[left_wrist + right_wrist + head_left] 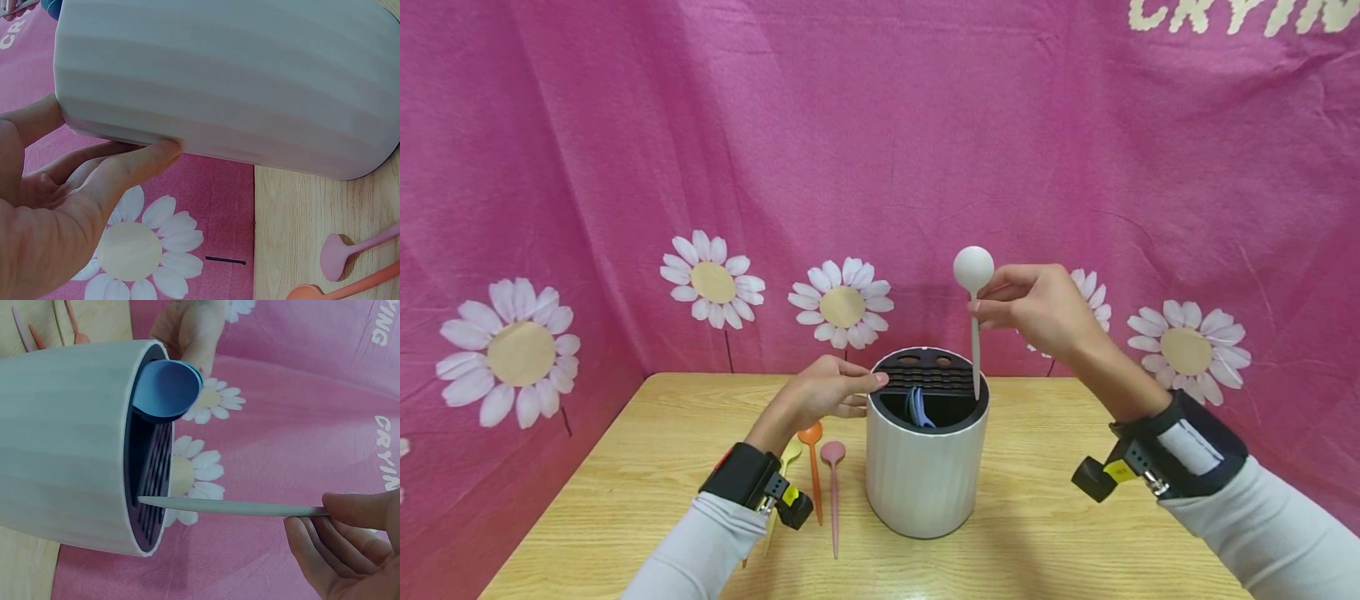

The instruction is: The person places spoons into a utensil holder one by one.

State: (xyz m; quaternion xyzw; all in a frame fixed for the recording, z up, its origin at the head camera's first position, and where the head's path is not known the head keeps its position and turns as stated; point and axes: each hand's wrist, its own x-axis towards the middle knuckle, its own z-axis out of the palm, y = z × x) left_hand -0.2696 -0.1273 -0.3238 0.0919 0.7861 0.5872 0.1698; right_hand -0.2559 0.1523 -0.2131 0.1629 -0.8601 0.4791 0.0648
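Observation:
My right hand (1037, 308) pinches a white long-handled spoon (973, 268) just below its bowl. The spoon stands upright, bowl up, with its handle tip at the right side of the opening of a white ribbed utensil holder (925, 483). My left hand (823, 390) touches the holder's left side near the black rim, thumb at the top edge and the other fingers along the outer wall (219, 81). Blue and dark teal spoons (165, 390) stand inside the front compartment.
On the wooden table (1045, 500), left of the holder, lie a pink spoon (833, 452), an orange spoon (810, 434) and a yellow spoon (792, 451), partly behind the left wrist. Behind the table hangs a pink cloth (887, 167) with daisies.

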